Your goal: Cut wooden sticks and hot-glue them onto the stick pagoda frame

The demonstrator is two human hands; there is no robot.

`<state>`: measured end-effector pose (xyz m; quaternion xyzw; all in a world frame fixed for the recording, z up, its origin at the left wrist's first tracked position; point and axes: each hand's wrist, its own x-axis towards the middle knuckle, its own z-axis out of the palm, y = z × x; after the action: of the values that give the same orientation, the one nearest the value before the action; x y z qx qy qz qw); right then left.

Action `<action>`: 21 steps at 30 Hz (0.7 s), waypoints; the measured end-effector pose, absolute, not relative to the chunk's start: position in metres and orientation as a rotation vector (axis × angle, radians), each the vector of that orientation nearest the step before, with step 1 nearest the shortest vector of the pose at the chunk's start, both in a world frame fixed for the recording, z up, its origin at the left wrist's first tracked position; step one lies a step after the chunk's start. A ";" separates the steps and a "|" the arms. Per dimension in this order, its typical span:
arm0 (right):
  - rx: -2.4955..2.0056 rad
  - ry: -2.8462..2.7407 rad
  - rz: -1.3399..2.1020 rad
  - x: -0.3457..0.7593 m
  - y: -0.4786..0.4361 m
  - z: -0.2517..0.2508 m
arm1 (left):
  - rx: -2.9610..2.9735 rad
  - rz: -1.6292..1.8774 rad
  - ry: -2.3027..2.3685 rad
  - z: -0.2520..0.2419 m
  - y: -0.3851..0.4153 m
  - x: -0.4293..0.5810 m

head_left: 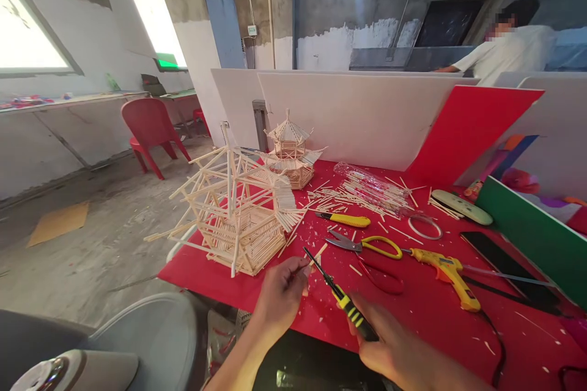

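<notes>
My left hand [287, 284] is closed in a pinch on a short, thin wooden stick [322, 252] over the red tabletop. My right hand [383, 333] grips a cutting tool [352, 310] with a black-and-yellow handle, seen nearly edge-on. Its long, narrow dark blade reaches up to the stick, near the left fingertips; whether they touch, I cannot tell. Just beyond my left hand stands a large open pavilion frame [236, 214] of wooden sticks, with slatted roofing on its right part. A smaller stick pagoda [291, 156] with tiered roofs stands behind it.
Right of the models lie loose sticks [367, 192], a yellow utility knife [343, 219], yellow-handled scissors [367, 245], a tape roll [425, 227] and a glue gun [447, 272] with its cord. White boards [339, 116] border the back. A person [518, 43] is beyond them.
</notes>
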<state>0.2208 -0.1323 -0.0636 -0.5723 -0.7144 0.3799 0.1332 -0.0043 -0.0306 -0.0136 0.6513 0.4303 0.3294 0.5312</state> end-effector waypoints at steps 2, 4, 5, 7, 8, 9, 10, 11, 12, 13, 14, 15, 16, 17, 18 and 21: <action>-1.577 -2.033 1.191 0.224 -0.136 -0.063 | 1.559 0.784 0.985 -0.013 -0.031 -0.004; -1.540 -1.919 1.321 0.225 -0.138 -0.059 | 1.575 0.787 0.951 -0.014 -0.030 -0.004; -1.536 -1.834 1.393 0.225 -0.138 -0.056 | 1.590 0.789 0.946 -0.016 -0.030 -0.004; -1.527 -1.649 1.560 0.224 -0.139 -0.052 | 1.610 0.788 0.947 -0.020 -0.029 -0.004; -1.522 -1.550 1.642 0.224 -0.138 -0.051 | 1.607 0.784 0.946 -0.023 -0.029 -0.003; -1.513 -1.453 1.715 0.223 -0.138 -0.051 | 1.595 0.780 0.943 -0.025 -0.028 -0.003; -1.494 -1.362 1.782 0.222 -0.138 -0.052 | 1.577 0.776 0.939 -0.026 -0.028 -0.002; -1.460 -1.270 1.853 0.221 -0.137 -0.055 | 1.555 0.776 0.935 -0.027 -0.027 0.000; -1.413 -1.186 1.926 0.221 -0.136 -0.057 | 1.531 0.779 0.928 -0.028 -0.027 0.001; -1.363 -1.113 1.990 0.220 -0.134 -0.061 | 1.506 0.790 0.922 -0.028 -0.026 0.002; -1.314 -1.057 2.056 0.219 -0.132 -0.064 | 1.478 0.808 0.915 -0.028 -0.025 0.003; -1.267 -1.015 2.127 0.219 -0.129 -0.067 | 1.452 0.831 0.911 -0.028 -0.024 0.004; -1.227 -0.985 2.193 0.219 -0.125 -0.069 | 1.430 0.849 0.913 -0.029 -0.023 0.005; -1.195 -0.962 2.248 0.220 -0.120 -0.071 | 1.412 0.861 0.925 -0.030 -0.022 0.006; -1.170 -0.941 2.292 0.221 -0.116 -0.072 | 1.399 0.865 0.949 -0.033 -0.020 0.007; -1.112 -0.862 2.344 0.224 -0.106 -0.072 | 1.383 0.898 1.077 -0.047 -0.009 0.014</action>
<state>0.2242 -0.1060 -0.0724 -0.3983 -0.3087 0.8396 0.2027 0.0137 -0.0091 -0.0469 0.5849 0.4557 0.3799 0.5531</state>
